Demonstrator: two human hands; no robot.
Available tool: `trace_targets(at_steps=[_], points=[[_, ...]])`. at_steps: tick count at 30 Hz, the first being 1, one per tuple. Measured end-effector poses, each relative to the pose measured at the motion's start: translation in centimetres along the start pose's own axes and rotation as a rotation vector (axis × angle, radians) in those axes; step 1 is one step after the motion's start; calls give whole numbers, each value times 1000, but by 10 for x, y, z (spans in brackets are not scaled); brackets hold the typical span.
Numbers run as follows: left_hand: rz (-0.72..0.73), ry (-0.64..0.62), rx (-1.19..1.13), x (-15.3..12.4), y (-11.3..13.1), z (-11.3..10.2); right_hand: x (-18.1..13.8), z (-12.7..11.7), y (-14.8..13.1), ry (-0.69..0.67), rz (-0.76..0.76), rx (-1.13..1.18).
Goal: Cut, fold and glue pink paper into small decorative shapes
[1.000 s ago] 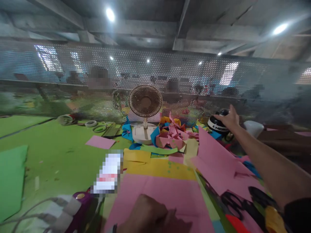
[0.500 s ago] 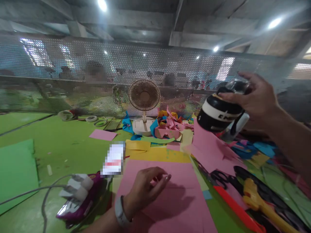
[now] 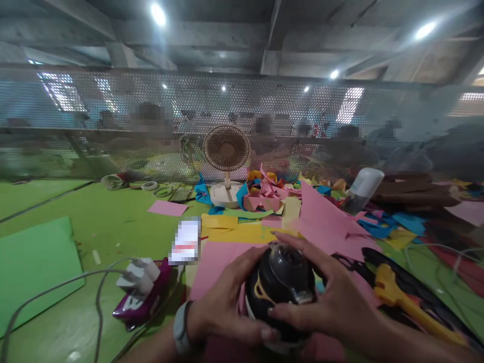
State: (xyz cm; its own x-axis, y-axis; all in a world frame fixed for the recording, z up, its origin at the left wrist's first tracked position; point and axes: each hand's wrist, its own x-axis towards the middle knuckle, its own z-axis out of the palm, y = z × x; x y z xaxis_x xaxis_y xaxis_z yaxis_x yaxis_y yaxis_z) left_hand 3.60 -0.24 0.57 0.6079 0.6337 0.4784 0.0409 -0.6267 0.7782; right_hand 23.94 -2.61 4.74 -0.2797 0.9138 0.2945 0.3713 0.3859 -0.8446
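A black bottle with a white band and a clear domed lid (image 3: 283, 269) is between my two hands, low over the pink paper (image 3: 219, 257). My left hand (image 3: 232, 297) wraps its left side, thumb across the front. From the right, my right hand (image 3: 321, 292) grips it around the lid and shoulder, thumb on the front. A pale watch (image 3: 181, 327) is on my left wrist. Whether the bottle's base rests on the paper is hidden.
Behind stand a small fan (image 3: 227, 148) and a heap of coloured paper scraps (image 3: 264, 194). To the left lie a phone (image 3: 185, 241) and a purple pack with white plugs (image 3: 141, 277). On the right are a yellow-handled tool (image 3: 401, 295) and a white-capped bottle (image 3: 365, 189).
My right hand has brought the bottle down from the upper right to the middle in front of me. My left hand, empty before, has closed around its left side.
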Motion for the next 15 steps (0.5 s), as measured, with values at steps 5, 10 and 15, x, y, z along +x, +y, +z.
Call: trace_targets(at_steps=[5, 10, 15], points=[[-61, 40, 75, 2, 12, -4, 1, -7, -2, -100, -110, -163], [-107, 88, 59, 2, 29, 12, 10, -27, -16, -193, -232, -186], [-182, 170, 24, 10, 49, 27, 18, -29, -24, -354, -242, -175]])
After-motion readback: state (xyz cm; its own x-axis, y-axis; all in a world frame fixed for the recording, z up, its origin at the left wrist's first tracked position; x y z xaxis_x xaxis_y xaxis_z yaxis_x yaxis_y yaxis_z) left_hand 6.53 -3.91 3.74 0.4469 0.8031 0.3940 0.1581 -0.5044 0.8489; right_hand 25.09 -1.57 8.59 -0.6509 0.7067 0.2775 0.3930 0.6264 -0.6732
